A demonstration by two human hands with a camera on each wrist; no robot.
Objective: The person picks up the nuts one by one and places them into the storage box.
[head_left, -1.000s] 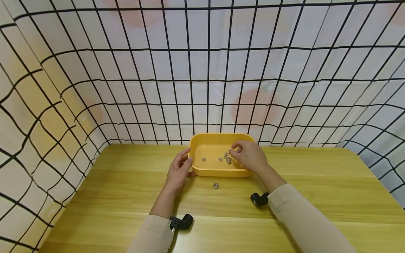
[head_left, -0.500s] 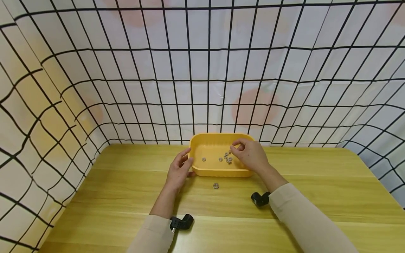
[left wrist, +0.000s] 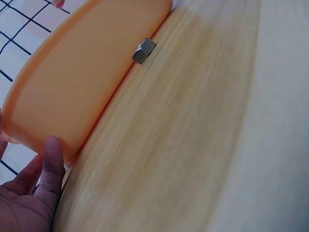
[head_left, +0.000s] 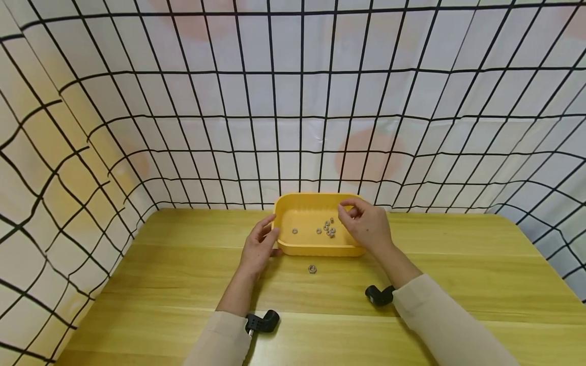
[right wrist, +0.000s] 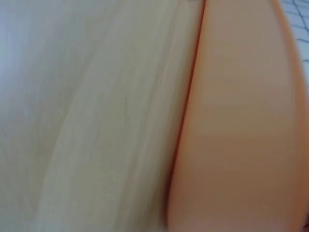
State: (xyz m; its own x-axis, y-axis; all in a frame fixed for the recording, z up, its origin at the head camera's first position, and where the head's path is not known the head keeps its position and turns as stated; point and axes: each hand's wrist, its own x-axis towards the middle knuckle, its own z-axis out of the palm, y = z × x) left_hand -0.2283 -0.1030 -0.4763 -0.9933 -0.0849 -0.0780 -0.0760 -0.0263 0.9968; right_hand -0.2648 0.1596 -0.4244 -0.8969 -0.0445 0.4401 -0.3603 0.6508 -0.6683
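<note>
A yellow tray (head_left: 320, 249) with a raised rim stands on the table, several small metal nuts (head_left: 319, 231) lying on its floor, most of them bunched toward the right. My left hand (head_left: 257, 246) touches the tray's left end; in the left wrist view the thumb (left wrist: 52, 164) lies straight against its outside wall. Over the tray's right end is my right hand (head_left: 368, 226), fingers bent, thumb and index tips close together, and no thing shows between them. One larger hex nut (head_left: 312, 269) sits on the table just in front of the tray. The right wrist view shows no hand.
The wooden table (head_left: 183, 284) spreads out around the tray. Behind it hangs a black grid net (head_left: 302, 117) before a pale curtain. Small black cameras (head_left: 263, 322) are worn at both wrists.
My right hand has drawn slightly to the right, away from the bunched nuts; a nut near its thumb now shows more plainly in the tray. The left hand stays put.
</note>
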